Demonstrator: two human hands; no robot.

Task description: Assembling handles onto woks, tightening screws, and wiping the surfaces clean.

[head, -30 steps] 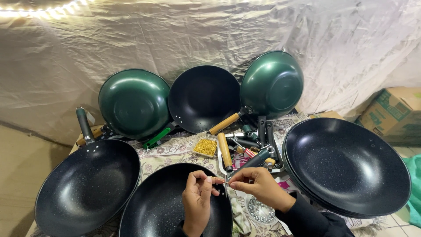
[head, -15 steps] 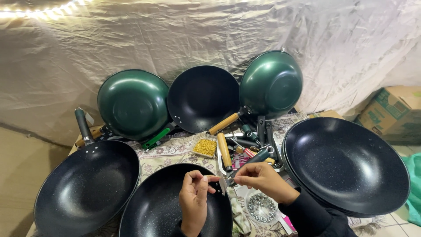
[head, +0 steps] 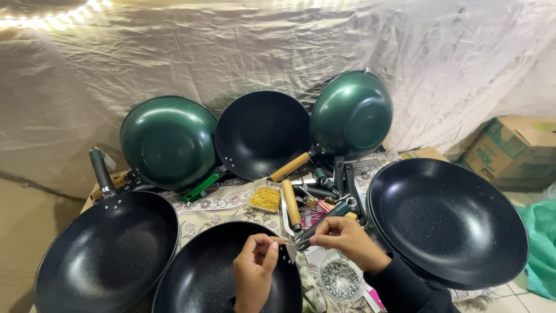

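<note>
The head view looks down on a black pan [head: 226, 278] lying at the near middle of the worktop [head: 226, 200], its far rim right under both hands. The left hand [head: 255, 269] reaches over that rim, with its fingers [head: 272, 242] pinched on something too small to make out, perhaps a screw. The right hand [head: 344, 237] is clenched around a dark-handled screwdriver [head: 324, 220], whose tip points at the spot where the left fingers meet the rim.

The likeliest slip is the small part dropping from the pinch; it could roll into the pan or vanish on the patterned cloth. The screwdriver tip sits just beside the left fingertips, so a skid off the part could jab them or scratch the pan's dark coating.

Round about, things are crowded. A tray of yellow bits [head: 266, 198] and a clear dish of silvery parts [head: 339, 279] lie near the hands, and a stray elbow could tip either one. Loose handles [head: 291, 203], wooden and dark, lie in a pile just beyond. Three pans [head: 262, 136] lean against the draped sheet behind, and a knock to the worktop could send them sliding forward.
</note>
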